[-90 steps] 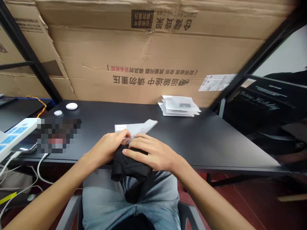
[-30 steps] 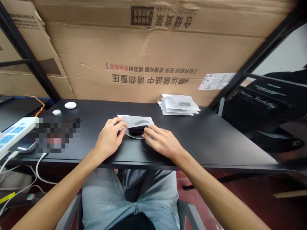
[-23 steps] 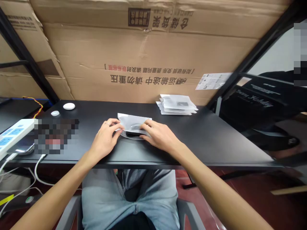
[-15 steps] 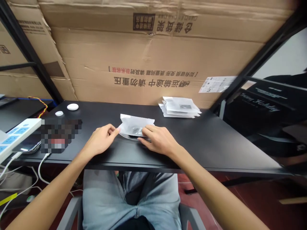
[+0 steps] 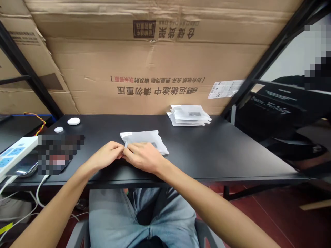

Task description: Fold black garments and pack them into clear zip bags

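Observation:
A frosted plastic bag (image 5: pixel 144 138) lies flat on the black table (image 5: pixel 219 155), with a small white label at its left corner and a barcode near its right side. My left hand (image 5: pixel 106 155) and my right hand (image 5: pixel 142 157) meet at the bag's near edge, and the fingers of both pinch the plastic there. The black cloth seen earlier does not show, and the frosted plastic and my hands hide whatever lies inside.
A stack of similar frosted bags (image 5: pixel 188 115) sits at the table's back. Two white round pucks (image 5: pixel 73 121) lie back left, beside a blurred patch, a white power strip (image 5: pixel 15 151) and cables. Cardboard sheets (image 5: pixel 155 62) stand behind the table.
The bag now lies flatter and its opening no longer shows black cloth. Both hands have moved closer together, from either side of the bag to pinching its near edge.

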Action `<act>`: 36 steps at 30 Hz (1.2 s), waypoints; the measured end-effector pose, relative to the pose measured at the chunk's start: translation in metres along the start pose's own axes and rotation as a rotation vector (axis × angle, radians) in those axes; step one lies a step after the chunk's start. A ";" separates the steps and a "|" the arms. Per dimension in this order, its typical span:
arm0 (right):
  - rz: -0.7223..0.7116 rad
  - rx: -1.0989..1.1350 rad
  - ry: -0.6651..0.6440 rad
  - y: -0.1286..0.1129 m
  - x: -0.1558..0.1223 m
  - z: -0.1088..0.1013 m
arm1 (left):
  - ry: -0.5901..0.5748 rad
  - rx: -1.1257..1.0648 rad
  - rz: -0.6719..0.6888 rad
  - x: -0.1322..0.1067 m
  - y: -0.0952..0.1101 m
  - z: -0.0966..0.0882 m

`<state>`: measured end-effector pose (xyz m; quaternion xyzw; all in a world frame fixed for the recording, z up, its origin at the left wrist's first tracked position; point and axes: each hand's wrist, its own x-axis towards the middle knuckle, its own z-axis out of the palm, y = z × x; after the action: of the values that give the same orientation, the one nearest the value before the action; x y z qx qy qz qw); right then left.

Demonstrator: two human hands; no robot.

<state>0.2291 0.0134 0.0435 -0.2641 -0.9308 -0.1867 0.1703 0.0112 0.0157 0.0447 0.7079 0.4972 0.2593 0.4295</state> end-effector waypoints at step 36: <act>0.424 0.187 -0.035 0.039 -0.046 -0.069 | 0.186 -0.306 0.352 -0.018 0.076 0.043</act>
<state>0.3028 -0.0057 0.0947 -0.4400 -0.8706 -0.0551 0.2133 0.0753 -0.0268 0.0901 0.6835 0.3584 0.4664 0.4322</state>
